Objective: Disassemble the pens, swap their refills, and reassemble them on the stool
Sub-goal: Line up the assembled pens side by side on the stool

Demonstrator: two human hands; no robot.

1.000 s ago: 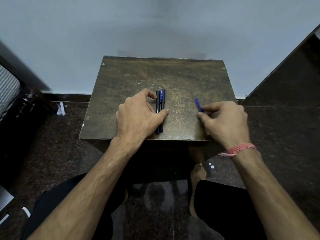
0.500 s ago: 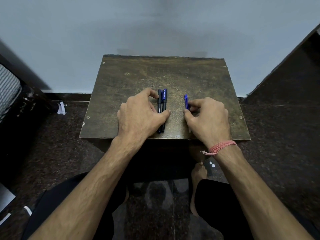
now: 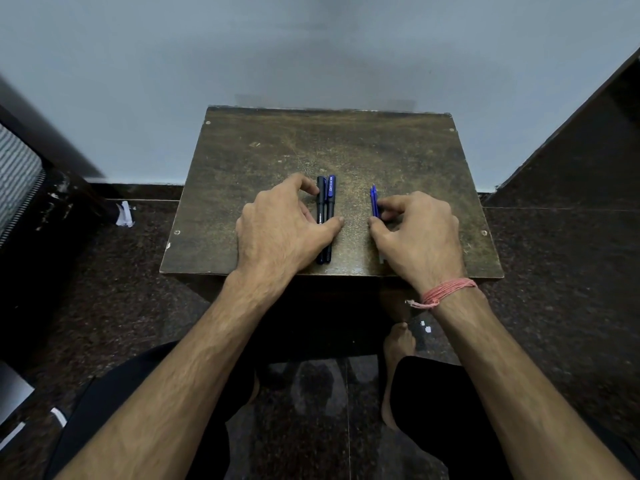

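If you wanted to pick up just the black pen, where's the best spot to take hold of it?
Probably the capped far end of the black pen, pinched from above. It lies flat on the stool, tight against the blue pen, so no side grip fits between them. The left hand covers its middle; the far end stays exposed.

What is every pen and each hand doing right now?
black pen: capped, lying flat on the stool, touching the blue pen.
blue pen: capped, lying flat beside it.
loose blue piece: lying on the stool, pinched by the right hand.
left hand: fingers curled round the two pens.
right hand: fingers pinching the loose piece.
stool: upright.
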